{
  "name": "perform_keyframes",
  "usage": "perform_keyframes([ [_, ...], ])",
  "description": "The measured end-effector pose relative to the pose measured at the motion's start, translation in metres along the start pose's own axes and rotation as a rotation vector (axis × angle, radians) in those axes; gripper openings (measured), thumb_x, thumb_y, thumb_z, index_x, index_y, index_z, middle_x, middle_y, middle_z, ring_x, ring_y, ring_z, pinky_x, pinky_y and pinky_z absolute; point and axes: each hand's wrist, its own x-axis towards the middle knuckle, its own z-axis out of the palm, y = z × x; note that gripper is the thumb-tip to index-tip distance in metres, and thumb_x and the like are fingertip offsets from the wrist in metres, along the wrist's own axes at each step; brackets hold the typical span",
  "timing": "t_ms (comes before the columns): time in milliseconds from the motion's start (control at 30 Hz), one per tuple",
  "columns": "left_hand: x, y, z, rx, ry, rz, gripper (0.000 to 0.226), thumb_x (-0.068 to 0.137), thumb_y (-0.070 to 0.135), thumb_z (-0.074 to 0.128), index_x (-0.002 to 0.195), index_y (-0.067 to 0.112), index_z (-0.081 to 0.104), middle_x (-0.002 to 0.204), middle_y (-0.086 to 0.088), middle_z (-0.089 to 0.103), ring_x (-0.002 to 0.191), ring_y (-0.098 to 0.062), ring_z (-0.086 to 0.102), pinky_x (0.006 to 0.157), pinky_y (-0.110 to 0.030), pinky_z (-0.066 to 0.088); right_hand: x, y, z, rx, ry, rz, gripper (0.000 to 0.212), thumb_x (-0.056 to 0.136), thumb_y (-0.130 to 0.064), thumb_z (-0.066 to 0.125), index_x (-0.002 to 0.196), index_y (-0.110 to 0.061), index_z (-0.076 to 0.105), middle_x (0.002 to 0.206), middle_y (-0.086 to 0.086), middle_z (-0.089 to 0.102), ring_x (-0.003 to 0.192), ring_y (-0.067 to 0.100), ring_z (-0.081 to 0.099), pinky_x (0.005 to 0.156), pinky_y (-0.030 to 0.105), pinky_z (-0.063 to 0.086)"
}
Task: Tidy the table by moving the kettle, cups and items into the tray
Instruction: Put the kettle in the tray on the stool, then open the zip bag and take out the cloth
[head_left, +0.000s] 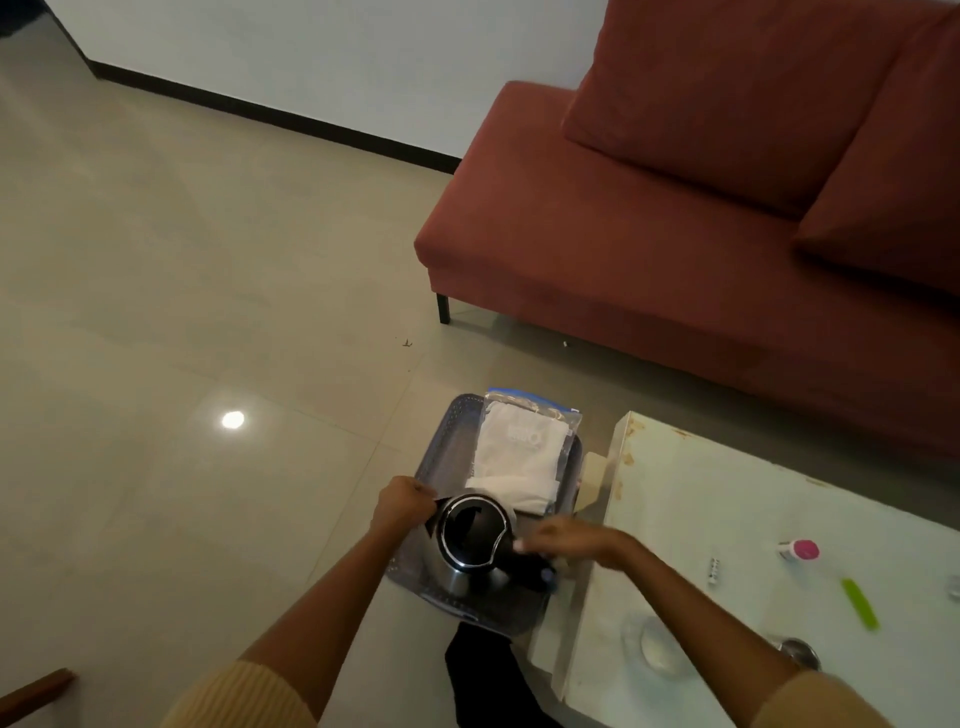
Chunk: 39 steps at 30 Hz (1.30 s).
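the pale glossy worktop (727, 519) runs off to the person's right, and just beside its near corner the dark perforated rectangular plastic tray (447, 452) rests low by the floor. lying in the far half of that tray is a clear zip bag with folded white cloth inside (519, 457); soft and light, it would pick up anywhere. the rounded stainless steel kettle with a black lid ring (470, 545) already stands upright in the near half of the tray, and it looks the heaviest, stiffest thing here, its polished body likely slippery, so i'd judge the black handle on its right side the sound place to hold. the left hand (402, 506) is curled against the kettle's left edge and the tray wall, though i cannot tell what its grip closes on. the right hand (566, 538) is blurred over the handle side, fingers loosely spread, seemingly holding nothing. still out on the worktop are a shallow white dish (657, 649), a small metal cup (797, 654), a thin green stick (860, 605), a pink-topped little jar (800, 550) and a tiny white tube (714, 571); all look light, the dish probably fragile, best pinched at the rim.
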Motion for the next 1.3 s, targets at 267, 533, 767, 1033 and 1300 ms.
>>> perform_keyframes([
  [267,0.032,0.056,0.006,0.135,-0.136,0.134,0.034,0.088,0.006,0.051,0.119,0.006,0.062,0.126,-0.013,0.060,0.115,-0.031,0.057,0.095,-0.035,0.044,0.094,0.002,-0.062,0.682,0.726,0.267,0.018,0.088,-0.011,0.050,0.104,-0.009,0.058,0.087,0.011,0.057,0.070,0.022,0.056,0.050,0.025,0.042],
  [533,0.038,0.063,0.001,0.036,-0.227,0.161,0.030,0.087,0.003,0.052,0.115,0.005,0.064,0.126,-0.014,0.060,0.116,-0.030,0.056,0.101,-0.036,0.044,0.117,-0.002,-0.053,0.987,0.668,0.225,0.033,0.094,-0.008,0.045,0.126,-0.002,0.048,0.115,0.013,0.054,0.094,0.027,0.057,0.069,0.033,0.050],
  [767,0.006,0.068,-0.039,-0.193,-0.160,0.169,0.025,0.089,0.004,0.051,0.109,0.003,0.065,0.106,-0.015,0.066,0.072,-0.013,0.058,0.058,-0.011,0.048,0.059,-0.055,-0.055,0.869,0.769,-0.048,0.022,0.086,-0.017,0.059,0.105,-0.011,0.069,0.101,0.011,0.070,0.088,0.023,0.067,0.074,0.034,0.057],
  [1033,-0.090,0.092,-0.070,-0.697,-0.191,0.303,0.039,0.094,0.036,0.047,0.128,0.015,0.048,0.116,-0.006,0.061,0.088,-0.019,0.066,0.070,-0.026,0.054,-0.084,-0.106,0.017,0.252,0.815,-0.507,0.034,0.087,-0.004,0.058,0.120,-0.007,0.061,0.122,-0.007,0.054,0.118,0.007,0.048,0.095,0.010,0.035],
  [1300,-0.181,0.040,-0.052,-0.977,-0.256,0.277,0.059,0.086,0.019,0.062,0.137,0.024,0.032,0.119,-0.013,0.061,0.089,-0.030,0.069,0.071,-0.037,0.060,-0.157,-0.070,0.113,-0.507,0.863,-0.619,0.051,0.079,-0.046,0.042,0.115,-0.019,0.067,0.127,-0.006,0.061,0.117,0.013,0.055,0.102,0.021,0.036],
])
